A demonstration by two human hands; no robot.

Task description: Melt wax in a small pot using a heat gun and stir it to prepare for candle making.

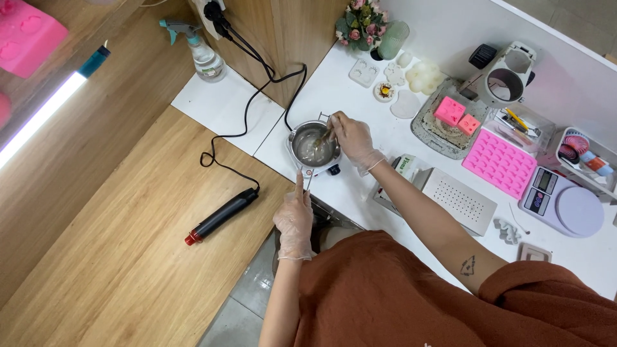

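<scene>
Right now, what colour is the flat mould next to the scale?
Pink, with rows of small cavities: the flat mould, left of the scale. Head view shows it.

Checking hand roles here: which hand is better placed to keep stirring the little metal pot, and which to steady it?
Right hand: its grip holds the stirring stick inside the metal pot. Left hand rests at the pot's handle, likely better for steadying.
</scene>
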